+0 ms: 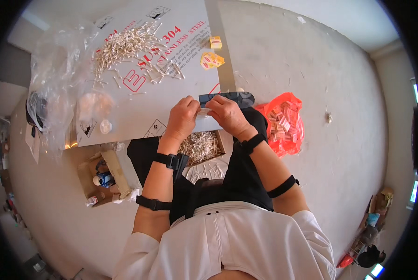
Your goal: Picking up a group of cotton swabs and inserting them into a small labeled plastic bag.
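Both hands meet over the near edge of a table (125,112) covered in printed film. My left hand (184,115) is closed, its fingertips pinching a small whitish, see-through piece (202,112) whose kind I cannot make out. From the other side my right hand (226,115) pinches the same piece, fingers bent and partly hiding it. A dark bluish strip (210,98) shows just beyond the fingers. Below the hands, between my legs, is an open cardboard box (222,143) full of cotton swabs (200,145).
A loose heap of cotton swabs (129,44) covers the far table. Yellow printed cards (212,60) lie near its right edge. Clear plastic bags (59,70) hang at left. A red bag (267,109) of small packs stands right; a carton (85,175) with a bottle stands left.
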`<action>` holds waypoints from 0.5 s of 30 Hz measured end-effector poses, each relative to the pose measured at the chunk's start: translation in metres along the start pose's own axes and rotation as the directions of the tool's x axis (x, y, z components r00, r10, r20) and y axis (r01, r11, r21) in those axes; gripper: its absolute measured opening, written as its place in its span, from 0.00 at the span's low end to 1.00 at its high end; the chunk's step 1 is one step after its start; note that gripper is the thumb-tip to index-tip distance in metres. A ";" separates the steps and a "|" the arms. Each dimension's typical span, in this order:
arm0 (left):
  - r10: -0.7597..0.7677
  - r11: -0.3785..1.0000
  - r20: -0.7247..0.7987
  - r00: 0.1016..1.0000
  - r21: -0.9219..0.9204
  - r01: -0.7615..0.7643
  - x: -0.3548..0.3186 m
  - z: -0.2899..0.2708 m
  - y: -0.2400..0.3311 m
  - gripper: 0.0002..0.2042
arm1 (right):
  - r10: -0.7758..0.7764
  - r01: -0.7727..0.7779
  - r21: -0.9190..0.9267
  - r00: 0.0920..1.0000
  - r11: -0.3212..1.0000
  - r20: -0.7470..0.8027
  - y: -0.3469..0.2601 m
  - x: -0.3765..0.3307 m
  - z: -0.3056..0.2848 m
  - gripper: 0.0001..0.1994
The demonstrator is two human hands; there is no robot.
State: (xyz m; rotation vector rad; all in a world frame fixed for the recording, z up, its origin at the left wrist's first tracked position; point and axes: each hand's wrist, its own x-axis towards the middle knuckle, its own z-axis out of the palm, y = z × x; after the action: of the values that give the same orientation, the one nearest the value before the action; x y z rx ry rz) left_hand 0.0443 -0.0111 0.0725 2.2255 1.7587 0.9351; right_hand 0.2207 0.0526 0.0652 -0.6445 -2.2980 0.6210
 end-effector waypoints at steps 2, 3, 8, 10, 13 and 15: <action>-0.042 0.992 -0.010 0.999 -0.117 0.041 -0.004 0.001 -0.002 0.05 | 0.005 -0.005 0.005 1.000 1.000 0.004 0.004 -0.005 0.002 0.09; -0.043 0.992 -0.009 0.999 -0.117 0.042 -0.006 0.000 -0.002 0.05 | 0.016 -0.016 -0.016 1.000 1.000 0.000 0.002 -0.008 0.002 0.08; 0.072 0.997 -0.023 0.997 0.035 -0.071 -0.010 -0.007 0.000 0.03 | 0.015 -0.017 -0.124 1.000 0.992 -0.012 -0.003 -0.009 0.003 0.08; 0.050 0.998 -0.018 0.999 0.041 -0.049 -0.012 -0.005 -0.003 0.03 | -0.056 0.044 -0.154 0.996 0.987 -0.074 -0.015 -0.002 0.001 0.08; 0.021 0.999 -0.060 0.998 0.032 -0.019 -0.008 -0.006 0.002 0.04 | -0.058 0.045 -0.179 0.996 0.983 -0.065 -0.008 0.003 0.000 0.07; 0.026 0.999 -0.099 0.995 0.027 -0.024 0.001 -0.006 -0.002 0.04 | -0.068 0.058 -0.192 0.997 0.980 -0.048 0.001 0.010 -0.002 0.07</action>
State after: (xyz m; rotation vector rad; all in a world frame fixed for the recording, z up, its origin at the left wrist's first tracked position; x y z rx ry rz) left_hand 0.0395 -0.0107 0.0767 2.2585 1.7975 1.0516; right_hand 0.2154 0.0597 0.0707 -0.6661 -2.3349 0.3515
